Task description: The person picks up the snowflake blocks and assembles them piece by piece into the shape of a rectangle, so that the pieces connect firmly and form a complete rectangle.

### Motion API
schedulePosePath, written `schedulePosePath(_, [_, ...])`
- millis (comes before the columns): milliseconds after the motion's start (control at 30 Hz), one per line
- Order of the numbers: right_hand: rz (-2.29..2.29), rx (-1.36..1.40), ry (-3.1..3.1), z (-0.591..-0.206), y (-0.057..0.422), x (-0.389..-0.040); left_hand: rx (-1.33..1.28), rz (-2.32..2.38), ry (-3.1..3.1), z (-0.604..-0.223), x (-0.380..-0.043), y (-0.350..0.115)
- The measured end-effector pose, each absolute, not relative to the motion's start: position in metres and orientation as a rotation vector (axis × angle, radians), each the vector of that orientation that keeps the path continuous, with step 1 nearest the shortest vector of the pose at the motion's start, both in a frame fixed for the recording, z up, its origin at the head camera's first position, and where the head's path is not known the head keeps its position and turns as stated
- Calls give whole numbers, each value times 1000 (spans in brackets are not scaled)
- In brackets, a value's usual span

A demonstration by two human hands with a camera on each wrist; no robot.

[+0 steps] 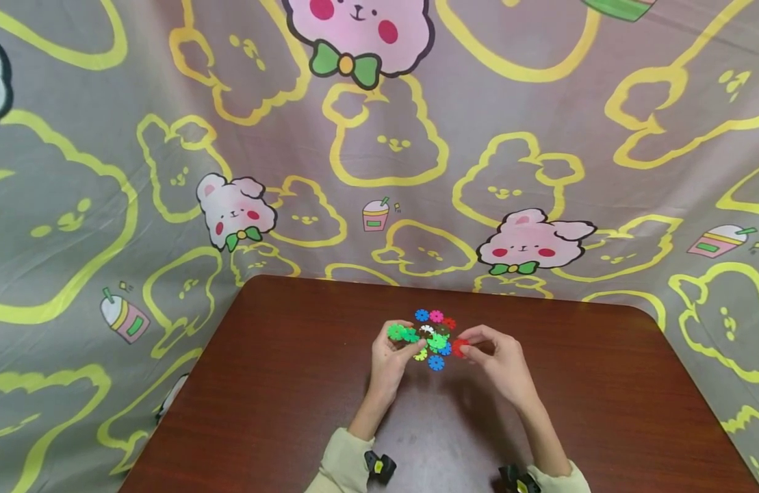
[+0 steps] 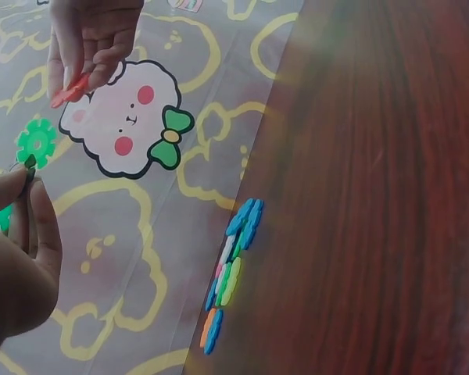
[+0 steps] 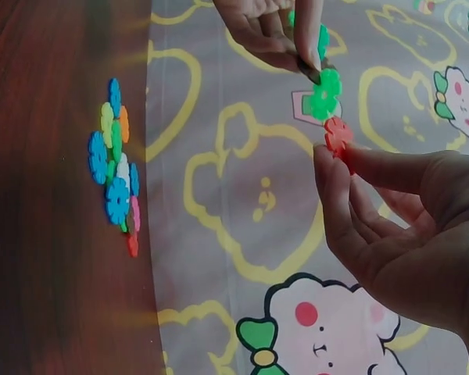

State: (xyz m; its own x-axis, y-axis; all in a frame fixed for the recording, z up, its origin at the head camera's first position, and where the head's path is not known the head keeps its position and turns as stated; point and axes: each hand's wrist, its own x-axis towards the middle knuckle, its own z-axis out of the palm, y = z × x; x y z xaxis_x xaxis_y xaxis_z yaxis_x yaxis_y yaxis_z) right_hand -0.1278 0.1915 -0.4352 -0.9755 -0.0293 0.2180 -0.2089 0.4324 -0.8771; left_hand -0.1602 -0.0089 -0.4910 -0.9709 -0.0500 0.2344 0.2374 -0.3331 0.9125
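Note:
My left hand (image 1: pixel 387 359) pinches a dark disc (image 3: pixel 306 70) with notched edges between thumb and fingers. Joined to it is a bright green notched disc (image 3: pixel 325 95), and more green discs (image 1: pixel 395 332) show beside the left fingers. Thumb and fingertips of my right hand (image 1: pixel 502 363) pinch a red notched disc (image 3: pixel 338 134). The left wrist view shows a gap between this red disc and the green disc (image 2: pixel 37 143). Both hands are held above the table, and the left fingers hide part of the joined discs.
Loose notched discs lie in a small group on the brown table (image 1: pixel 280 383), among them a blue disc (image 1: pixel 436 362), a pink disc (image 1: pixel 436 315) and an orange disc (image 3: pixel 124 123). A cartoon-printed cloth (image 1: pixel 391 239) hangs behind the table and at both sides.

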Motion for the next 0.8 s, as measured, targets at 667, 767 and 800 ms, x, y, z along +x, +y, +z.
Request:
schedulePosePath(667, [1375,253,-2414,-435,180,-126,-316,-2428,-1741,-489,-156,-6])
schedulePosePath(767, [1352,268,-2386,-435,180,-126,-319,-2364,-1804,-489,-155,-6])
schedulePosePath(800, [1349,273,-2374,-436,180,-126,-314,-2352,-1820,-489,-155,-5])
